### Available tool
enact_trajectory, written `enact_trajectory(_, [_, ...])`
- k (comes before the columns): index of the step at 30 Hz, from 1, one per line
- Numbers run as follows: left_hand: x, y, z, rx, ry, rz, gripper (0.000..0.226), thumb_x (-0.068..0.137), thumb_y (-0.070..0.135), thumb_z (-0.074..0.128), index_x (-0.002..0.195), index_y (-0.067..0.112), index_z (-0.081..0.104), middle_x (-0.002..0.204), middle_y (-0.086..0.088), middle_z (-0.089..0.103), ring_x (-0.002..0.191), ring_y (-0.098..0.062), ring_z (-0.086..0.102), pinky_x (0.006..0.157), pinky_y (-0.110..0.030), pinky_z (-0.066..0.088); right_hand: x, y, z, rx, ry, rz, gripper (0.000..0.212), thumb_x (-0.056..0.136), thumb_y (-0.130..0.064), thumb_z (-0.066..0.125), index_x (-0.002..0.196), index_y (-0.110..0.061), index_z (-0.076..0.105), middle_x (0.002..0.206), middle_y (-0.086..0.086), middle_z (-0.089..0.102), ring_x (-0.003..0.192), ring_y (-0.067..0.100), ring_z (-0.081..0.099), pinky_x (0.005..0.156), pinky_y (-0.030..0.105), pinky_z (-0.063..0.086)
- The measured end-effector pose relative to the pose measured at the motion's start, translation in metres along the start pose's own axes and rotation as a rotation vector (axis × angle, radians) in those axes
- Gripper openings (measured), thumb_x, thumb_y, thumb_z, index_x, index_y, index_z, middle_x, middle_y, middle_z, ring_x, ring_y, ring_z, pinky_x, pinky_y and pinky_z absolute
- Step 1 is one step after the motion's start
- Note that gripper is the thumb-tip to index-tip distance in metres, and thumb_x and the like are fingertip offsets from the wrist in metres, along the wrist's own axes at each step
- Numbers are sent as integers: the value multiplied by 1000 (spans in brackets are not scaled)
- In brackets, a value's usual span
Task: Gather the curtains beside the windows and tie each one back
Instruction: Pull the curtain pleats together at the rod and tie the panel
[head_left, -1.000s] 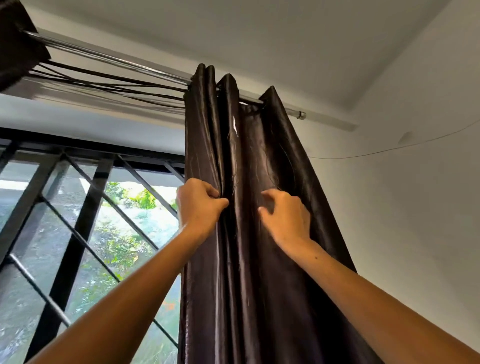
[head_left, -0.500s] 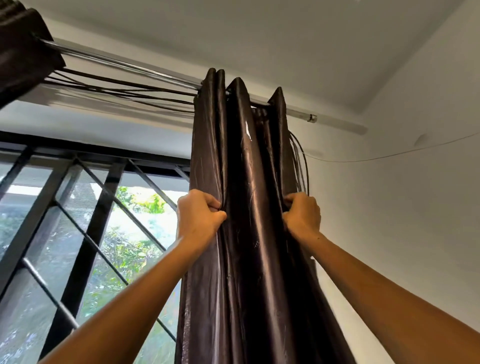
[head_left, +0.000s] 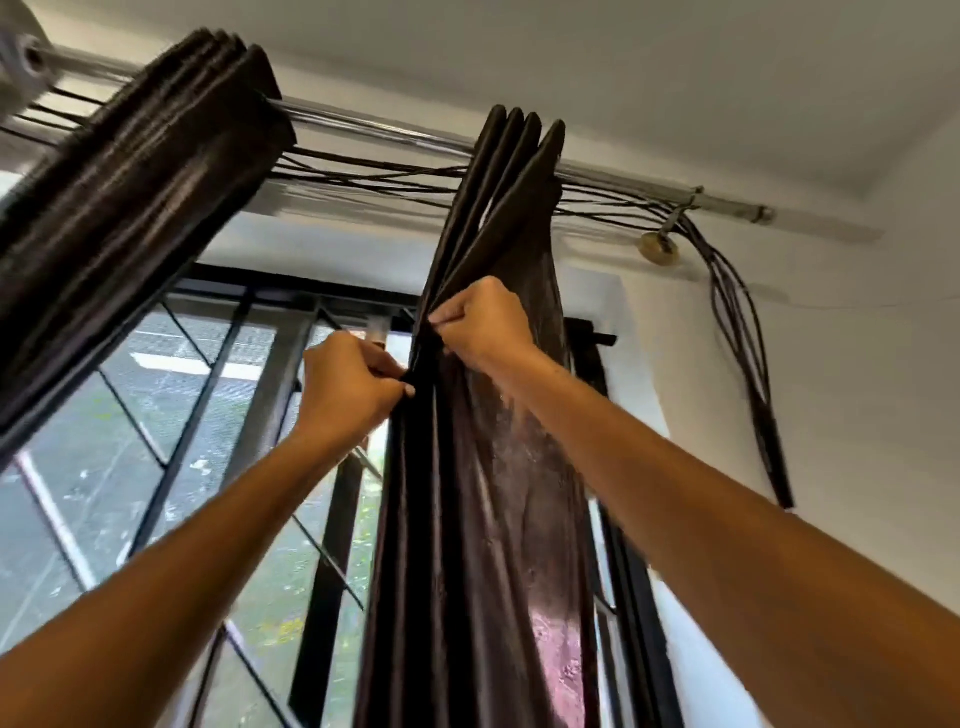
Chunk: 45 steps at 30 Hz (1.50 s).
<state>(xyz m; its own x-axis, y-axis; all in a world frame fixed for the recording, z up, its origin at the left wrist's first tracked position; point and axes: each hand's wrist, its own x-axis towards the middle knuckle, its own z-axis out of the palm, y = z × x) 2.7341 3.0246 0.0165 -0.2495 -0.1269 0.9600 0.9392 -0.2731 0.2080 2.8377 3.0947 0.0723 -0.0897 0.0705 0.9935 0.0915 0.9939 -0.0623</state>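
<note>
Dark curtain (head_left: 483, 467) bunched | left hand (head_left: 348, 387), right hand (head_left: 485, 325) both pinched its folds | no tie-back seen; tying remained.

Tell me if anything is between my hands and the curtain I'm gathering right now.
Nothing visible. The left hand and right hand both already pinch the folds of the dark curtain directly. The black cables run along the rod above, clear of both hands.

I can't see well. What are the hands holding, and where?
Both hands, left hand and right hand, pinch the dark curtain at its gathered left-edge folds, high up.
</note>
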Motion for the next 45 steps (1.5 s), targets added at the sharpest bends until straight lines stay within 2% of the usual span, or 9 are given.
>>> enact_trajectory(6, [7, 3, -7, -24, -100, 25, 22, 66, 3, 82, 86, 4, 74, 76, -12, 70, 67, -17, 64, 75, -32, 57, 15, 14, -42, -179, -69, 190, 14, 83, -17, 64, 84, -7, 53, 96, 17, 57, 88, 33, 58, 72, 36, 49])
enact_trajectory(10, [9, 17, 13, -143, -150, 69, 36, 66, 4, 83, 99, 5, 72, 84, -9, 72, 62, -5, 62, 60, -16, 53, 29, 29, -63, -118, 75, 243, 39, 91, -33, 61, 115, -3, 56, 123, 18, 57, 110, 34, 54, 78, 31, 40])
enact_trajectory(15, [16, 35, 37, -143, -127, 99, 43, 66, 2, 81, 108, 2, 70, 100, -11, 72, 89, -16, 68, 87, -29, 54, 36, 43, -71, -210, 130, 287, 32, 88, -15, 64, 116, -1, 57, 120, 19, 59, 108, 34, 58, 73, 30, 41])
enact_trajectory(23, [20, 34, 37, -86, -87, 86, 31, 69, -10, 68, 96, 4, 74, 90, -12, 73, 86, -22, 69, 82, -39, 57, 34, 22, -39, -325, 5, 94, 34, 88, -6, 54, 121, -11, 62, 126, 17, 59, 117, 36, 54, 97, 38, 45])
enact_trajectory(26, [23, 29, 23, -50, -70, 90, 30, 70, -9, 67, 96, 5, 74, 92, -12, 73, 87, -21, 69, 83, -36, 56, 43, -5, -21, -254, -57, 25, 20, 84, -2, 51, 86, -15, 67, 111, 18, 63, 106, 35, 57, 82, 32, 44])
enact_trajectory(28, [25, 26, 13, -35, -57, 85, 31, 72, -8, 67, 98, 6, 74, 93, -9, 73, 88, -19, 68, 80, -29, 55, 48, -15, -21, -231, -69, 14, 25, 81, 2, 47, 61, -13, 50, 85, 18, 56, 88, 31, 53, 68, 28, 39])
enact_trajectory(34, [20, 27, 8, -181, -62, 33, 29, 70, -3, 75, 98, 5, 73, 92, -11, 73, 86, -17, 68, 82, -27, 54, 26, 9, -65, -320, -22, 124, 37, 82, 2, 51, 114, -7, 66, 113, 19, 65, 104, 35, 61, 85, 36, 50])
enact_trajectory(40, [-13, 26, 9, -162, -60, 29, 19, 62, -2, 73, 80, 3, 74, 72, -17, 72, 72, -27, 70, 72, -43, 58, -47, 24, -81, -416, -52, 370, 36, 77, 2, 62, 112, -5, 61, 105, 17, 64, 93, 35, 63, 84, 43, 55])
enact_trajectory(45, [-69, -2, 14, -119, -190, 6, 27, 48, 17, 61, 71, 4, 71, 61, -18, 65, 69, -19, 69, 60, -46, 55, -130, 36, -75, -443, -78, 494, 32, 77, 0, 66, 107, -11, 65, 99, 9, 67, 86, 26, 63, 73, 27, 49])
